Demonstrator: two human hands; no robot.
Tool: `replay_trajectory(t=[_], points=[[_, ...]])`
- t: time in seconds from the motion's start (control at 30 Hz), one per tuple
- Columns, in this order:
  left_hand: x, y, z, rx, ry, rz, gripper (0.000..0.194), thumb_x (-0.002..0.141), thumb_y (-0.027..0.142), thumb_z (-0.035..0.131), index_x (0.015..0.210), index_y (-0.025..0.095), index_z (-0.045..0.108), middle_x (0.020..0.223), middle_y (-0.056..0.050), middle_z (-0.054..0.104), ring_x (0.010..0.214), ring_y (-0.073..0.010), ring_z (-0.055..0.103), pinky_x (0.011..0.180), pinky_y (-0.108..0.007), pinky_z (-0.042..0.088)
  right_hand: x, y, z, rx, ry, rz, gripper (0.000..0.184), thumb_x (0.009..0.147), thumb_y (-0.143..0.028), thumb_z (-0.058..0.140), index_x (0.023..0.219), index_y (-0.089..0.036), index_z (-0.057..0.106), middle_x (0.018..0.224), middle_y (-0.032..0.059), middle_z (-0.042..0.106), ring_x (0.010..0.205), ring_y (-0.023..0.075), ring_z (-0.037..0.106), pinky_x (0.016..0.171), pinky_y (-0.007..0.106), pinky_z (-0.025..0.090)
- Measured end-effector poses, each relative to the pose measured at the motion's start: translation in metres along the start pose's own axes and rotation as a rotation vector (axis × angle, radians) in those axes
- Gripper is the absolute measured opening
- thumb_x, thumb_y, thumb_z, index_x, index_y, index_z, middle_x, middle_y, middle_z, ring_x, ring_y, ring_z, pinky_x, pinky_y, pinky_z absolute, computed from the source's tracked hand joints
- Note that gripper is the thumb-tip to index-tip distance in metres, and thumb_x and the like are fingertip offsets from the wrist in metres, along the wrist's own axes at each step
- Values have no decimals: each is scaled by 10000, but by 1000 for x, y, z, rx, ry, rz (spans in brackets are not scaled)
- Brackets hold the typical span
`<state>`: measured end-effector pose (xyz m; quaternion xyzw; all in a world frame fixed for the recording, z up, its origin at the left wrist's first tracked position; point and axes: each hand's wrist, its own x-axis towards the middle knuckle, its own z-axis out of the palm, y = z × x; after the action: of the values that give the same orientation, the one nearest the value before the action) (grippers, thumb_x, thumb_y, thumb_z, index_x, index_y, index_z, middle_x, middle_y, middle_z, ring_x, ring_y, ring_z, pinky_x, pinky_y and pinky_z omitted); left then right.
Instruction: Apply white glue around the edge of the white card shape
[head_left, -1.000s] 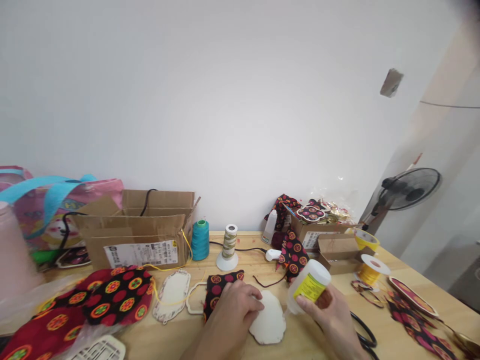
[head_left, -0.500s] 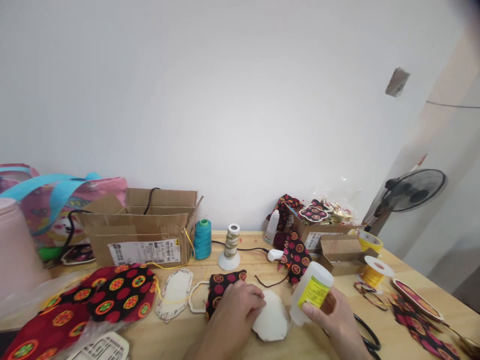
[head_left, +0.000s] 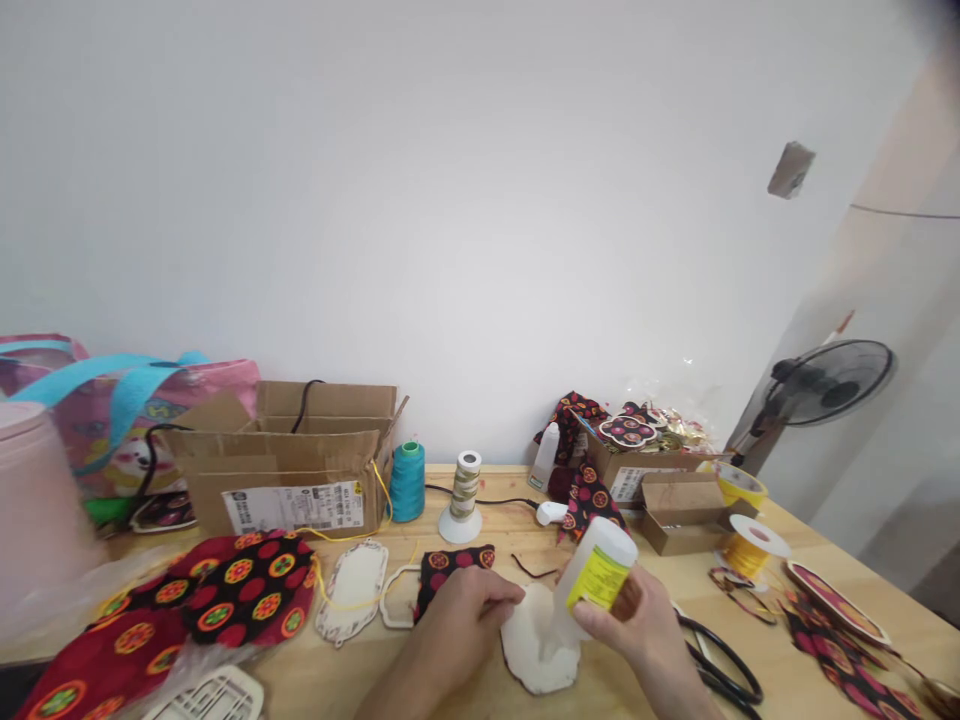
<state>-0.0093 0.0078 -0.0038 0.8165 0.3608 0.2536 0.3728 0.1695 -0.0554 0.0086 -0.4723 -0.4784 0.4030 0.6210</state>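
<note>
A white glue-type squeeze bottle (head_left: 600,572) with a yellow-green label is gripped in my right hand (head_left: 637,625). It is tipped nozzle-down over a white scallop-edged piece (head_left: 536,655) lying on the table. The nozzle end reaches the piece's right half; whether it touches I cannot tell. My left hand (head_left: 469,620) is closed at the piece's upper left edge, its fingertips together; what they pinch, if anything, is hidden. Just behind my left hand lies dark patterned fabric (head_left: 454,565). Black-handled scissors (head_left: 724,665) rest to the right, partly behind my right wrist.
Cardboard boxes (head_left: 289,490) stand at the back left and right. Between them are a teal thread cone (head_left: 409,483) and a striped thread spool (head_left: 465,490). Patterned fabric (head_left: 251,590) covers the left side. A yellow spool (head_left: 750,550) stands at right, with a fan (head_left: 840,385) beyond.
My right hand has moved the bottle left, so it now sits over the white piece instead of beside it. My left hand has stayed near the piece's edge, and more of the scissors shows.
</note>
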Motion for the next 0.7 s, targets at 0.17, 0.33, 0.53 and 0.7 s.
replay_trajectory(t=[0.17, 0.33, 0.53, 0.7], points=[[0, 2, -3, -53, -84, 46, 287, 752, 187, 400, 783, 187, 685, 784, 10, 696, 740, -178, 572, 669, -247, 400, 6, 1, 23, -19, -168, 3, 308, 538, -242, 756, 773, -158, 575, 703, 11, 641, 658, 168, 574, 610, 267, 456], [0, 1, -3, -81, -83, 60, 309, 749, 177, 375, 734, 166, 683, 759, -3, 687, 724, -194, 549, 646, -258, 387, 6, 10, 30, -6, -162, -10, 301, 552, -253, 749, 775, -152, 574, 702, 13, 636, 658, 165, 570, 611, 266, 449], [1, -3, -2, -125, -77, 64, 321, 751, 174, 370, 843, 182, 677, 783, -1, 685, 737, -192, 556, 671, -262, 390, 9, 11, 28, -13, -165, 33, 342, 544, -250, 755, 815, -150, 573, 737, 29, 650, 680, 179, 576, 628, 282, 451], [1, -2, -4, -157, -72, 84, 342, 757, 159, 359, 915, 189, 660, 826, -6, 685, 765, -189, 561, 710, -260, 391, 11, 12, 28, -10, -174, 14, 352, 529, -256, 761, 813, -151, 583, 736, 28, 655, 682, 183, 576, 624, 283, 447]])
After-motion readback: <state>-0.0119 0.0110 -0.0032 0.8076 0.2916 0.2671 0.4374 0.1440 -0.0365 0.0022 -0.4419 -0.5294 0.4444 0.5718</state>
